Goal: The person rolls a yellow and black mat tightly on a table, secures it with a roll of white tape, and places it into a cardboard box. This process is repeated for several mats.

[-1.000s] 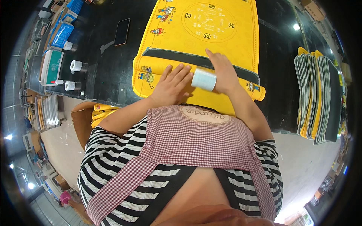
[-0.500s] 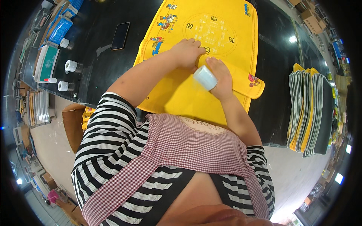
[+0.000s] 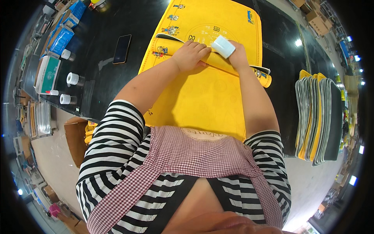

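A yellow printed mat (image 3: 233,23) lies on the black table, its near part rolled into a loose tube across another yellow sheet (image 3: 194,93). My left hand (image 3: 189,56) curls over the left half of the tube, thumb tucked toward me. In my right hand (image 3: 239,56) is a small whitish roll (image 3: 223,46), apparently tape or film, held above the right half of the tube. The grey underside shows at both ends of the tube. My right fingertips are partly hidden behind the roll.
Left of the mat lies a phone (image 3: 122,48). Small white rolls (image 3: 72,78) stand beside a green-and-white box (image 3: 48,74) and blue packages (image 3: 62,39). At the right table edge hangs a stack of folded mats (image 3: 315,117). A cardboard box (image 3: 75,136) stands low left.
Both hands have moved away from me, and the rolled edge has advanced with them. The whitish roll has gone up and slightly right in my right hand. Grey underside now shows at the ends.
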### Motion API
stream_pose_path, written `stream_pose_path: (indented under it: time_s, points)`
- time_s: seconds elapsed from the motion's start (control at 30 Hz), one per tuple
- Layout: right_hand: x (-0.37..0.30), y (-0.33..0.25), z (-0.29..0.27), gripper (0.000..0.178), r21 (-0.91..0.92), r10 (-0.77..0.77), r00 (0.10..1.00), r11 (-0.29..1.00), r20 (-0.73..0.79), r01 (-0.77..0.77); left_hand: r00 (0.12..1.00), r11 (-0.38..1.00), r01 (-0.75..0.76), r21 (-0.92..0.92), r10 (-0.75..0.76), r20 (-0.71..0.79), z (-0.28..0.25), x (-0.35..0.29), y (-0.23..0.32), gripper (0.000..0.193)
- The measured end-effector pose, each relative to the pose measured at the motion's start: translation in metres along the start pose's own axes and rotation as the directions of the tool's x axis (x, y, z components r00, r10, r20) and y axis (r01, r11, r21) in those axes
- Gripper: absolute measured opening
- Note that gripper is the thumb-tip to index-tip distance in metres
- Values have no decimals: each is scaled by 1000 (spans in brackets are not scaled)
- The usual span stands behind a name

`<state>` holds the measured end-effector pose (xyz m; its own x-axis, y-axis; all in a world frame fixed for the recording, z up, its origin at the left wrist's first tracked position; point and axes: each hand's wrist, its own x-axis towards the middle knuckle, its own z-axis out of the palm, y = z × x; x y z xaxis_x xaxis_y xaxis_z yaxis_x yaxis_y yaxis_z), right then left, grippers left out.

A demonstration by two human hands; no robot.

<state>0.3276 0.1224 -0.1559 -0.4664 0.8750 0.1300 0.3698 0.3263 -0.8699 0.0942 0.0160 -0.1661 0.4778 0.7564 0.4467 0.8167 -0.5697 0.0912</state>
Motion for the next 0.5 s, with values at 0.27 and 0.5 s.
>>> stream_pose_path:
  time_s: [0.27,0.5]
  points:
    - [-196,-46,22,51,-316,-532,824,761,196,567,915,949,248,-192,-164,369,-61,-59,96,58]
    - [-198,-42,28,54,-352,-563,805,727,184,589,767,908,419,4,-356,534,-64,-14,52,45]
